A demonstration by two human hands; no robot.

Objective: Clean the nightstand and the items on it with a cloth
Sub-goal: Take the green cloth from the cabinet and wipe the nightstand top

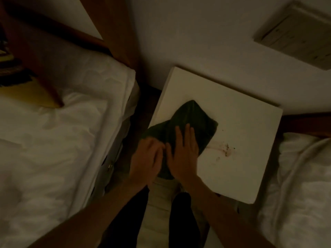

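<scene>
White square nightstand top — partly wiped; a reddish smear with dark specks remains near its right edge, uncleaned. Dark green cloth lies by the left edge. Right hand — fingers spread flat, pressing the cloth. Left hand — blurred, touching the cloth's near end; grip indeterminate.

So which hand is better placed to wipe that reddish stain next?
Right, probably. The right hand lies flat on the dark cloth, right beside the stain. The left hand sits at the cloth's far side, near the nightstand edge.
</scene>
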